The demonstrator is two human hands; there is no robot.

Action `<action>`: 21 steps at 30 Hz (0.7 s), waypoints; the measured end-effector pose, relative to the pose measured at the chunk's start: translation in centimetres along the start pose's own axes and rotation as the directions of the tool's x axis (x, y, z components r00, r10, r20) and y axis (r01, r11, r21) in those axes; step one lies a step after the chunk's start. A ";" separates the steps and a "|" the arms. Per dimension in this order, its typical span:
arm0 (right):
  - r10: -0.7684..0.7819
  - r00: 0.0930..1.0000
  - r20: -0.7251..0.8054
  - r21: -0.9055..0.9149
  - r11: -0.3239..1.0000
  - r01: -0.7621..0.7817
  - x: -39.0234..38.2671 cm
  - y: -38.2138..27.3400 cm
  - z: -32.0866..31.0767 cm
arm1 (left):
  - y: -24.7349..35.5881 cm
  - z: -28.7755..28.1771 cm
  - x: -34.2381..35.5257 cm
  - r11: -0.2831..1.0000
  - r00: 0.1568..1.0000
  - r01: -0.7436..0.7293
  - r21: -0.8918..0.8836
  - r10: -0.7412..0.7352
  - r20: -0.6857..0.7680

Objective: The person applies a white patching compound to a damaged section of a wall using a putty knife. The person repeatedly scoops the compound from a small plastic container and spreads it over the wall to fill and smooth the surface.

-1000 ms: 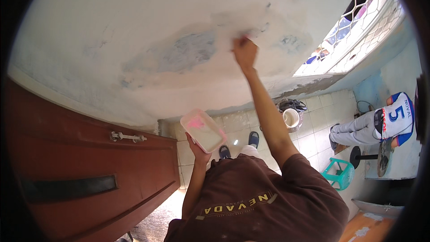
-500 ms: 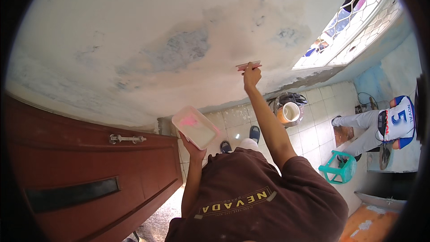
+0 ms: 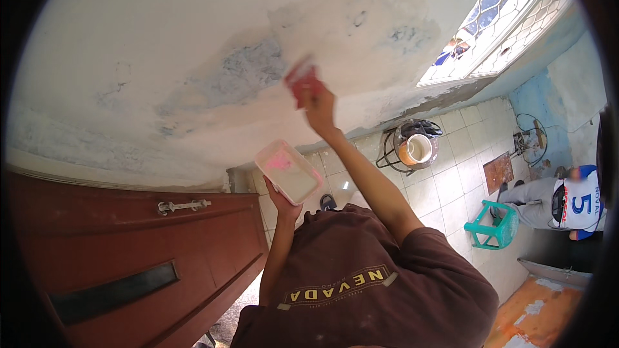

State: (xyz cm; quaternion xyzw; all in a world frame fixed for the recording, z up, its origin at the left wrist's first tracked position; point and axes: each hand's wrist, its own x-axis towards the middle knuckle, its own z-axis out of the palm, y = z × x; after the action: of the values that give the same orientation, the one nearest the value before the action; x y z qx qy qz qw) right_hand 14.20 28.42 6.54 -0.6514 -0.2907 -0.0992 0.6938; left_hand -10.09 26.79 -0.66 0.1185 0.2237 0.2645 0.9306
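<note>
My left hand [image 3: 284, 207] grips a shallow whitish plastic tray [image 3: 301, 160] from below, near its lower edge. Pink paste is smeared at the tray's upper end. Higher up, my right hand [image 3: 320, 108] is closed round a flat red spreader [image 3: 303, 82], blurred by motion. The spreader is in front of the pale plastered wall [image 3: 193, 38]; whether it touches the surface cannot be told. Grey-blue rough patches [image 3: 248, 67] show on the wall to the left of the spreader.
A reddish-brown door [image 3: 142, 232] stands at left. On a dark-framed stool rests a white-and-orange bucket [image 3: 416, 149]. Farther right are a teal plastic stool [image 3: 493, 225] and another person [image 3: 570, 200]. A grilled window [image 3: 496, 32] opens at upper right.
My right hand has swung left, drawing the spreader back from the wall and turning its red face into view. The tray has shifted slightly right. The other person has moved right.
</note>
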 end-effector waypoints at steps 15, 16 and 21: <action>0.444 0.896 -0.020 0.659 0.679 -0.322 17.0 -11.4 -10.7 | -0.4 1.5 0.2 0.997 0.997 0.048 -0.061 -0.045 0.056; 0.407 0.911 -0.057 0.657 0.703 -0.273 16.3 -12.7 -10.5 | -0.5 1.6 0.3 0.995 0.996 0.060 -0.080 -0.054 0.077; 0.621 0.781 0.068 0.484 0.664 -0.571 7.1 -3.8 -9.1 | -1.5 1.7 1.0 0.990 0.992 0.092 -0.110 -0.082 0.098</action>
State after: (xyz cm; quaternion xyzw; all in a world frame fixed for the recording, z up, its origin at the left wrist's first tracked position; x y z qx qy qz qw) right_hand 20.48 20.89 13.67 -0.5118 -0.0403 0.1750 0.8402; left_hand -7.80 25.96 -0.01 0.0675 0.1695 0.2302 0.9559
